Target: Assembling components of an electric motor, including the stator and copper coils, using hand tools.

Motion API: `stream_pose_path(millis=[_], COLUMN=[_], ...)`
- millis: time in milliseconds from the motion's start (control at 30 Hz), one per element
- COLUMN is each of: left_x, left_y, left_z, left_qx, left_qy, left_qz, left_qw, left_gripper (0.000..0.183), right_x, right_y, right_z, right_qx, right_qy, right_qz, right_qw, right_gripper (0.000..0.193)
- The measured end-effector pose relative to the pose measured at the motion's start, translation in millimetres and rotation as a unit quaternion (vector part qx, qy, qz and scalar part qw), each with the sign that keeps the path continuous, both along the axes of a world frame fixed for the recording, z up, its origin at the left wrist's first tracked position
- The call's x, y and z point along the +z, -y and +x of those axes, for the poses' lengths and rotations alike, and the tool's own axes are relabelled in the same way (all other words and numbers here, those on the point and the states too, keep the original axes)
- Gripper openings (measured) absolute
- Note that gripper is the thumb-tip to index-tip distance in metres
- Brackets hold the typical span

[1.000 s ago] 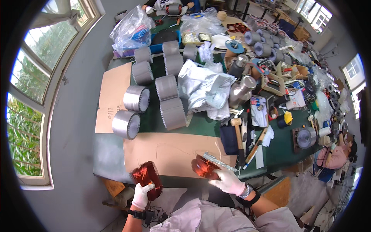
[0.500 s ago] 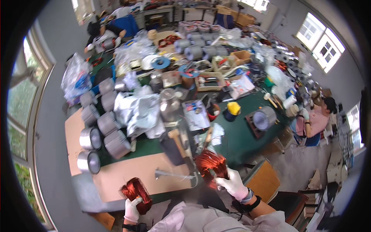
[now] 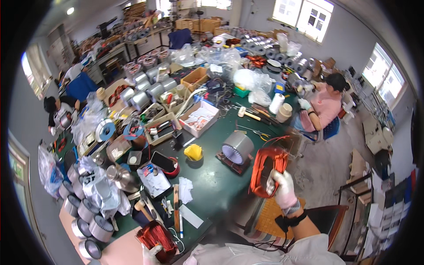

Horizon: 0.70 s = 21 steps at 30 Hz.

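Note:
White-gloved, my right hand (image 3: 283,189) is closed around a large bundle of orange-red copper wire coils (image 3: 261,170), lifted to the right of the green table over a chair. Loose wire ends stick out from the top of the bundle. Low in the view, my left hand (image 3: 151,255), also gloved, grips a second, darker copper coil bundle (image 3: 159,236) by the table's near edge; part of that hand is cut off by the frame. Left of the right-hand bundle, a grey stator core (image 3: 237,148) with a pale slotted end rests on a small wooden stand (image 3: 233,164).
Several metal stator cores (image 3: 101,227) line the left side. Hammers (image 3: 143,211), papers (image 3: 186,190), a yellow-topped pot (image 3: 193,152) and parts boxes (image 3: 198,117) crowd the green table (image 3: 216,194). A seated co-worker (image 3: 324,104) works at the right; a wooden-seated chair (image 3: 270,216) stands below my right hand.
My view has swung to the right. The right hand has carried its coil bundle right and upward, past the table edge; the left still holds its own bundle.

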<state>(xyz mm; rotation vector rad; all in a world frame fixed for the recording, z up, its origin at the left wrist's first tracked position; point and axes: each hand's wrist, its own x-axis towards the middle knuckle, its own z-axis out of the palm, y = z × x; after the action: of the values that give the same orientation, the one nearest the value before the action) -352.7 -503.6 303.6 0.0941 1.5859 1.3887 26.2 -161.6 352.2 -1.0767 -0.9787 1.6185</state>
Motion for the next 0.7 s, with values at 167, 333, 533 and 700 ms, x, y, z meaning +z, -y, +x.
stream_pose_path(millis=[167, 333, 533, 700], left_x=[-27, 22, -96, -130], left_y=[-65, -182, -266, -321], left_z=[-12, 58, 81, 109], left_qx=[-0.241, -0.125, -0.129, -0.159], left_qy=[-0.067, -0.147, 0.018, -0.070], left_qz=[-0.007, -0.092, -0.076, -0.123], left_qw=[0.968, 0.977, 0.989, 0.977], left_gripper=[0.055, 0.056, 0.050, 0.048], right_x=[-51, -147, -315, -349], right_y=[-78, -183, -306, -345], right_z=[59, 82, 70, 35], right_qx=[-0.088, -0.097, -0.138, -0.193], right_qy=[-0.037, -0.098, -0.145, -0.082], right_qz=[-0.044, -0.151, -0.299, -0.295], right_qw=[0.994, 0.979, 0.933, 0.932], right_gripper=[0.015, 0.017, 0.021, 0.025])
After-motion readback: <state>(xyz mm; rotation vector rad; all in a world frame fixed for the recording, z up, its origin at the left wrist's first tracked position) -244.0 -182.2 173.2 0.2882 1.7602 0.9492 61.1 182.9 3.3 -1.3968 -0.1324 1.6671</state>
